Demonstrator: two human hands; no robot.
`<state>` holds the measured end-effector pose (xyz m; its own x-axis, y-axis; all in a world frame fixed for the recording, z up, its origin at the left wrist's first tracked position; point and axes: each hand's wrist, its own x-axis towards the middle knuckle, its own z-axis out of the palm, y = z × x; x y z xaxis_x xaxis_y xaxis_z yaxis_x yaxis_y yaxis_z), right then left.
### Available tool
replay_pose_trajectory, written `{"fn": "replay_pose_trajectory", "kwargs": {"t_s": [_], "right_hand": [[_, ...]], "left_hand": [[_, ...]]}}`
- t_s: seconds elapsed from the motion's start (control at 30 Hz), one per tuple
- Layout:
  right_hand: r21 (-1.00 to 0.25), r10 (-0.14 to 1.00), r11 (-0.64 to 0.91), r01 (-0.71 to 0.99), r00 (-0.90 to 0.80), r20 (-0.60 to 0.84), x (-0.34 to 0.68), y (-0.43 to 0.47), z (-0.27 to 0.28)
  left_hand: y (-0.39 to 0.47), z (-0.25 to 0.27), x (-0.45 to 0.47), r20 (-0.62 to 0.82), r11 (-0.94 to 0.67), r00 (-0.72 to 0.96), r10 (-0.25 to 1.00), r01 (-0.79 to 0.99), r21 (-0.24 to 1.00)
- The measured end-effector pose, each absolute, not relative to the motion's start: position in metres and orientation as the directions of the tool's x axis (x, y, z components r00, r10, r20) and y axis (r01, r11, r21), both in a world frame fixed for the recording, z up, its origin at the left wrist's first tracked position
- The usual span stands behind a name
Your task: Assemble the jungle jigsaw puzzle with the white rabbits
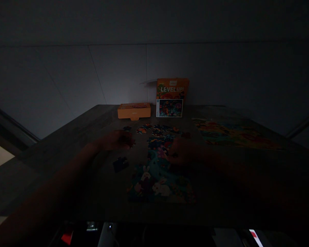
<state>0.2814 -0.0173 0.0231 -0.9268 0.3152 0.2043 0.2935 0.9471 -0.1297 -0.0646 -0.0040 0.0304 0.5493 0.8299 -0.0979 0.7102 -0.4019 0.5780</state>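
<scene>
The light is very dim. A partly joined jigsaw puzzle (154,175) lies in front of me, with white rabbits at its near end. My left hand (118,140) is left of its far part, fingers closed around a puzzle piece (132,143) whose edge shows by the fingertips. Curled fingers of my right hand (180,151) rest at the puzzle's right side, over a pink figure; what they hold, if anything, is hidden. A dark blue puzzle piece (120,164) lies nearer me on the left. Several loose puzzle pieces (161,129) are spread beyond the joined part.
An orange box (134,111) lies at the table's back edge. To its right stands a "LEVEL UP!" box (173,90) with a picture card (169,108) against its front. A colourful puzzle sheet (236,133) lies at the right on the grey table (74,137). A wall rises behind.
</scene>
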Motion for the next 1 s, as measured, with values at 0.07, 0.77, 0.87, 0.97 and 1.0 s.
{"fn": "replay_pose_trajectory", "kwargs": {"t_s": [0.07,0.77,0.87,0.97,1.0], "right_hand": [[-0.126,0.305,0.951,0.283,-0.929,0.209,0.282,-0.016,0.022],[-0.124,0.301,0.952,0.28,-0.932,0.201,0.281,-0.017,0.024],[-0.132,0.283,0.956,0.26,-0.937,0.206,0.282,-0.015,0.024],[-0.189,0.284,0.95,0.25,-0.941,0.183,0.283,-0.014,0.029],[-0.211,0.289,0.944,0.252,-0.943,0.167,0.283,-0.014,0.031]], "left_hand": [[-0.004,0.03,-0.065,-0.096,-0.415,0.573,0.814,0.689,0.594],[-0.007,0.033,-0.053,0.082,-0.412,0.476,0.876,0.647,0.641],[-0.008,0.031,-0.052,0.052,-0.391,0.478,0.877,0.645,0.656],[-0.007,0.031,-0.051,0.008,-0.388,0.489,0.872,0.682,0.621],[-0.006,0.032,-0.052,0.011,-0.402,0.484,0.875,0.714,0.573]]}}
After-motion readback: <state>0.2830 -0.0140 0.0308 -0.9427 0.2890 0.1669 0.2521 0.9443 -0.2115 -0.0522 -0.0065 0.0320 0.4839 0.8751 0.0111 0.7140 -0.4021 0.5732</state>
